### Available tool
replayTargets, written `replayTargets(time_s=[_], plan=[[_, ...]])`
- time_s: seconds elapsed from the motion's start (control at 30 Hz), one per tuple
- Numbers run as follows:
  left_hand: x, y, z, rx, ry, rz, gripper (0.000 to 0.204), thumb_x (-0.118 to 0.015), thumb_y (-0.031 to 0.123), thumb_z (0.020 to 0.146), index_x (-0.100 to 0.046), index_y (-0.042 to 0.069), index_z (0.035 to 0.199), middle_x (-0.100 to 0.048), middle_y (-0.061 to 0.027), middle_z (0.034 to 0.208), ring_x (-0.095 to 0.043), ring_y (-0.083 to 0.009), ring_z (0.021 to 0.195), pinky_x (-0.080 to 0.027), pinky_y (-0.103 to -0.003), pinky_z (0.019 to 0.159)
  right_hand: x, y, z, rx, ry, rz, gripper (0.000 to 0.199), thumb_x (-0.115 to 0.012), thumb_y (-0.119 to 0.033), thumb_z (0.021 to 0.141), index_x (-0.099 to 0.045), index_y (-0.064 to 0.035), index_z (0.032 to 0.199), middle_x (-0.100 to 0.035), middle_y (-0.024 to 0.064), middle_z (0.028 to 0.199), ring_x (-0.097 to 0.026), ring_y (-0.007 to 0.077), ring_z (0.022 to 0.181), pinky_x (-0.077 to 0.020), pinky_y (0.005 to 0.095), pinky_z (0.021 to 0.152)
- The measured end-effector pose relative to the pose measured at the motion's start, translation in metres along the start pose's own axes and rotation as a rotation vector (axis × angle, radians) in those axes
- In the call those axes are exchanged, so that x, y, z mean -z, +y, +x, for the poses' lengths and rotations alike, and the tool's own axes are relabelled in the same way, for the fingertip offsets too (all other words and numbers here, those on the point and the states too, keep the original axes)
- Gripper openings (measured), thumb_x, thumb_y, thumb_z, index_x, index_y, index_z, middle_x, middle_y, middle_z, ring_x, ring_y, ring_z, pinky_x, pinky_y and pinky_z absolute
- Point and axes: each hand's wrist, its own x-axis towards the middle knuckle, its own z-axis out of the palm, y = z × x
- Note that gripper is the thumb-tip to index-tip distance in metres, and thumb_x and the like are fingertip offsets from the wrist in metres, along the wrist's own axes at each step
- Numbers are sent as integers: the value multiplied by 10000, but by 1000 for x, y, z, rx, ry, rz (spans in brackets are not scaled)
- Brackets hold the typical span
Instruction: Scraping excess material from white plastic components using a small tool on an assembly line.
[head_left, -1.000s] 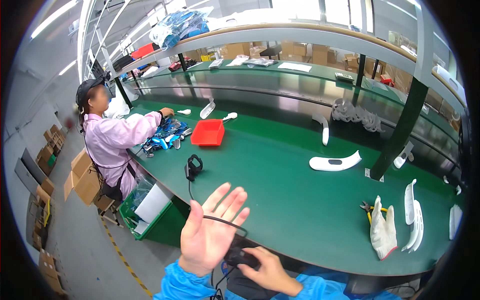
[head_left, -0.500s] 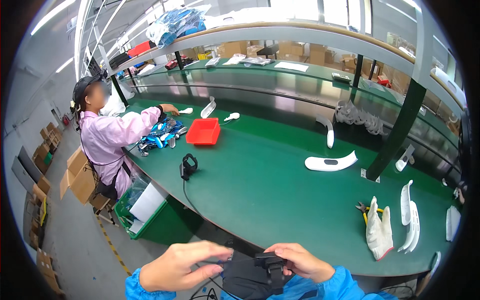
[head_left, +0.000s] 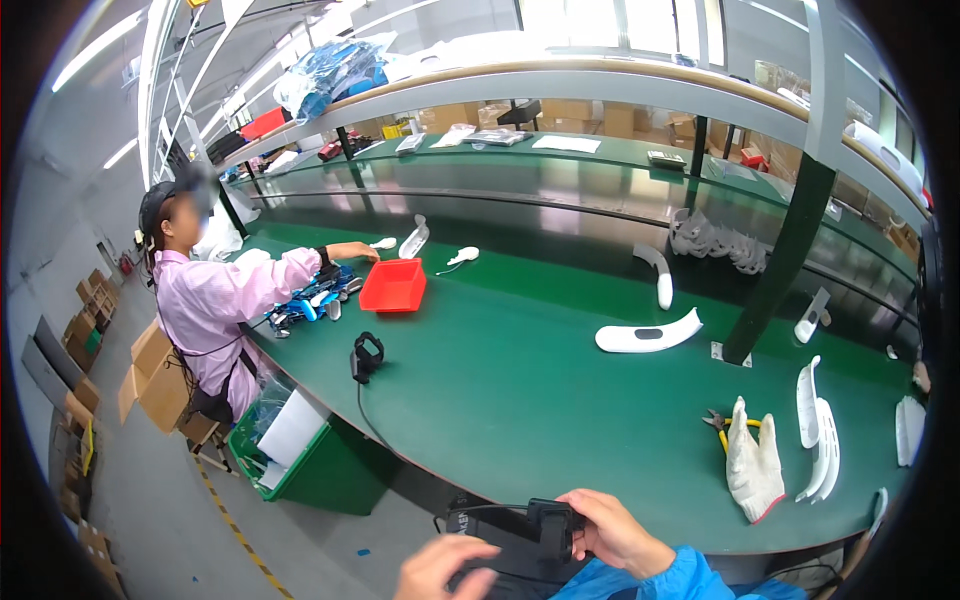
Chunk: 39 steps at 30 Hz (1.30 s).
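Observation:
In my right hand (head_left: 618, 537) is a small black boxy device (head_left: 548, 527), with a black cable running off it toward the left. The fingers close round its right side, just in front of the bench's near edge. My left hand (head_left: 445, 568) is to the left and lower, thumb and fingers apart, holding nothing; the lower rim cuts it off. A similar black device with a loop strap (head_left: 366, 358) stands on the green bench (head_left: 480, 400), its cable trailing over the near edge.
At left a person in pink (head_left: 215, 300) reaches over blue-and-white pieces toward a red bin (head_left: 392, 286). White curved parts (head_left: 650, 334), a work glove (head_left: 754, 470) and pliers (head_left: 715, 420) lie on the right. A post (head_left: 785, 265) carries the shelf; a green crate (head_left: 320, 465) stands below.
My right hand has moved slightly right and lower with the black device. The left hand has dropped to the right, away from the cable. The person's arm now reaches farther toward the red bin.

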Motion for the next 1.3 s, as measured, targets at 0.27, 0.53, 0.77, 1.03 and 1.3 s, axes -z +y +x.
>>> replayTargets(time_s=[0.27,0.53,0.77,1.03,1.3], plan=[[-47,-27,-6,427,-153,-574,295,-701,-10,853,-592,0,1127,-658,-50,1012,-620,-120,955,-518,-281,827,-18,-1,-6,155,-120,-314,449,-461,-309,1045,-482,7,1362,-622,119,962,-611,155,717,-548,292,617],[-34,-53,0,467,-254,-999,239,-709,90,880,-580,38,1075,-641,-50,994,-604,-131,941,-484,-287,874,-8,-8,-22,191,-283,-368,554,-608,-250,983,-413,-18,1447,-627,126,1010,-635,171,831,-548,276,697],[-17,-45,30,579,-573,-1271,480,-735,281,878,-532,-12,1199,-652,-113,990,-643,-196,926,-523,-332,818,-9,-7,-18,606,-282,-390,550,-721,39,833,-520,15,1344,-580,90,1291,-523,205,1248,-410,349,1071],[26,-20,99,214,-257,-324,176,-597,62,937,-600,-46,1076,-693,-159,1010,-681,-201,896,-554,-336,832,64,-74,-110,837,219,313,516,-349,-517,1015,-546,-50,1110,-637,136,943,-636,256,765,-563,487,696],[-27,16,120,-215,-591,122,318,-710,74,855,-612,-17,1145,-695,-129,999,-692,-216,888,-561,-330,799,120,-101,-228,893,961,-508,370,-482,-402,1020,-549,-39,1025,-591,96,699,-513,136,411,-435,264,348]])
